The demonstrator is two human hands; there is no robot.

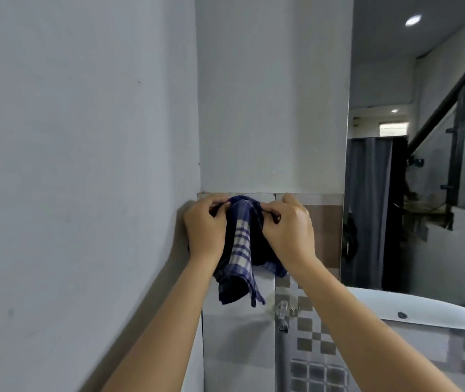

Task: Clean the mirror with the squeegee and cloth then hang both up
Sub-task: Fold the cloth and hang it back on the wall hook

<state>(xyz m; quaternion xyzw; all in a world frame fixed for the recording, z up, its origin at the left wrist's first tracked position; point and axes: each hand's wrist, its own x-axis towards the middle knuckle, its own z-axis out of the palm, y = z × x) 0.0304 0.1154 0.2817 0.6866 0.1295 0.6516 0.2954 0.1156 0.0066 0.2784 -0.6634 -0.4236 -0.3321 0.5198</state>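
- Nearest to us, our two forearms rise side by side toward the wall, and both hands meet at one height, so neither is the nearer to the work.
- Our left hand (205,229) is curled tight, thumb and fingers pinching the left side of the top edge of the cloth (239,250).
- Our right hand (290,230) mirrors it, pinching the right side of that edge; the bunched top sits stretched between the two pinches.
- The cloth, blue and white checked, hangs straight down from our hands, its long axis upright, its loose tail falling below our wrists.
- Just behind it stands the tiled wall (321,236), and the cloth's top lies close under the upper border of the tiles; we cannot see a hook or peg there, since cloth and hands cover that spot.
- We judge this to be the hanging step: the coming move turns on setting the top edge onto whatever holder lies directly behind it.
- Lower on the tiles a tap (282,312) shows.
- Farther right, the mirror (423,165) stands well apart from our hands. The squeegee is not in view.
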